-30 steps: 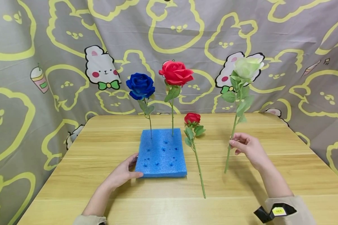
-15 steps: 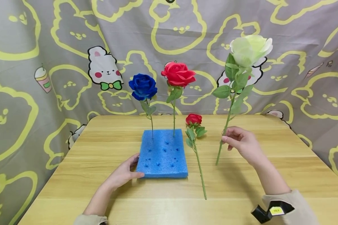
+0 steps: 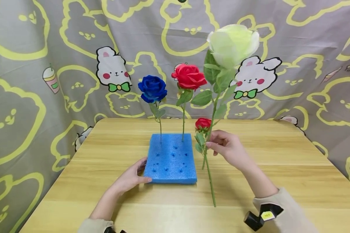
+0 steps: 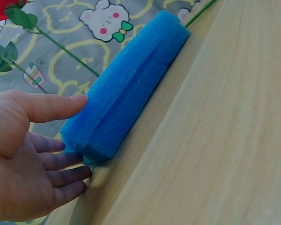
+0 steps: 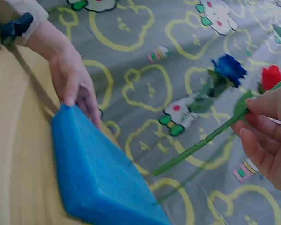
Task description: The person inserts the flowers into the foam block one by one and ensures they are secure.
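Note:
A blue foam block [image 3: 170,165] lies on the table, with a blue rose [image 3: 152,89] and a red rose [image 3: 188,76] upright in its far part. My left hand [image 3: 131,177] rests at the block's left near corner; in the left wrist view the thumb touches the foam [image 4: 126,89] and the fingers are fairly straight. Between thumb and fingers my right hand [image 3: 228,149] pinches the stem of a pale green-white rose [image 3: 233,45], held upright right of the block. In the right wrist view the stem's lower end [image 5: 182,156] hangs free in the air.
A smaller red rose [image 3: 203,124] lies on the wooden table [image 3: 105,155] just right of the block, partly behind the held stem. Several holes mark the top of the foam. A grey patterned curtain [image 3: 151,32] hangs behind the table.
My right hand has carried the pale rose left and closer to the camera, so it now overlaps the lying red rose. The left hand stays at the block.

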`<state>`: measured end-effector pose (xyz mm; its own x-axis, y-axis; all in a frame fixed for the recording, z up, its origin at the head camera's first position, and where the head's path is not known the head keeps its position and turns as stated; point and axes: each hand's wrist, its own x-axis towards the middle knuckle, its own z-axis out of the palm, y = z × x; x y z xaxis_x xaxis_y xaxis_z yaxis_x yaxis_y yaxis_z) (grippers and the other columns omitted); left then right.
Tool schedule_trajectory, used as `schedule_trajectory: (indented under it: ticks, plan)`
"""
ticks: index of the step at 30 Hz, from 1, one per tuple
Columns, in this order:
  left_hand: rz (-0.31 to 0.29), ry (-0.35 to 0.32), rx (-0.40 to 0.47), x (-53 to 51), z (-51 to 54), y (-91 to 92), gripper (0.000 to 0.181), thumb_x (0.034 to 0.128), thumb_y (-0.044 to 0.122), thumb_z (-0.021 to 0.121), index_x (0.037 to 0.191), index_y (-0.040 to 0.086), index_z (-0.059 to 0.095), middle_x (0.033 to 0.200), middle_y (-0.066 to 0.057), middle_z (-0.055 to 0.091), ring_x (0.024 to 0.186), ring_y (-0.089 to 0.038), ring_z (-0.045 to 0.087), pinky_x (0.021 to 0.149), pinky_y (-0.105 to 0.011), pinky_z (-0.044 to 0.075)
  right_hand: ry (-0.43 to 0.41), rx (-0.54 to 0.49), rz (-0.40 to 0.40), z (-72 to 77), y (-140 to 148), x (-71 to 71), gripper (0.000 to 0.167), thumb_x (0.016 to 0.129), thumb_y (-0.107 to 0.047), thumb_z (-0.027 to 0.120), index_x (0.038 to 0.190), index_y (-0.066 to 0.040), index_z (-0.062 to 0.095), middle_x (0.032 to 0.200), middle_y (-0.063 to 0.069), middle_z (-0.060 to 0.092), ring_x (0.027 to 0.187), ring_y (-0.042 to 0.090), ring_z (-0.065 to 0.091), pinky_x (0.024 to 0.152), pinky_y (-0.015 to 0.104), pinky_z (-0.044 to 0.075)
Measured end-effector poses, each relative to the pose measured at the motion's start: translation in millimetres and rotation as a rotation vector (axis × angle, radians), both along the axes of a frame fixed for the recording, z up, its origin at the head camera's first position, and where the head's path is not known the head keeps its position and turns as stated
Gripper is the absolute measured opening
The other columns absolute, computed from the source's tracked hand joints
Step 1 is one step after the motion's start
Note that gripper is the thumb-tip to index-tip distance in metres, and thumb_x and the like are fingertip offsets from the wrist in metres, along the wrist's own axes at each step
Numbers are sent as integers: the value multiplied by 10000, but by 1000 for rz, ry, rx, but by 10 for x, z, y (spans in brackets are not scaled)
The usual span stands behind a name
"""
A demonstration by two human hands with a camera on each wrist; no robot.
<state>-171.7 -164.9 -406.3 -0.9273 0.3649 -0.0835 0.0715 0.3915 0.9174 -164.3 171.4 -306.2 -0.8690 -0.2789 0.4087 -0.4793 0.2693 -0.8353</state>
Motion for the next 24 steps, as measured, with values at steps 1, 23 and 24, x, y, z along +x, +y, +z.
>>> schedule_trajectory:
  ticks: [1, 23, 24]
  plan:
    - [-4, 3, -1, -1, -1, 0, 850, 777, 149, 748, 1435, -42, 245, 1425, -229, 339, 1306, -397, 298, 1061, -525, 221, -1, -5, 10, -8, -51, -9, 41, 851, 54, 611, 882, 48, 585, 763, 176, 623, 613, 123, 582, 523, 278, 504]
    - [0, 0, 0, -4, 16, 10, 833, 780, 133, 745, 1433, -37, 256, 1410, -226, 362, 1296, -385, 320, 1057, -523, 232, 53, -62, 146, -240, -962, -295, 55, 852, -14, 642, 904, -3, 656, 855, 117, 675, 714, 283, 656, 539, 319, 534]
    - [-1, 0, 4, -5, 16, 9, 832, 779, 132, 745, 1432, -37, 258, 1408, -226, 366, 1295, -384, 322, 1057, -525, 232, 66, -68, 158, -256, -994, -310, 52, 852, -14, 642, 899, -1, 658, 850, 119, 675, 714, 315, 653, 534, 321, 534]
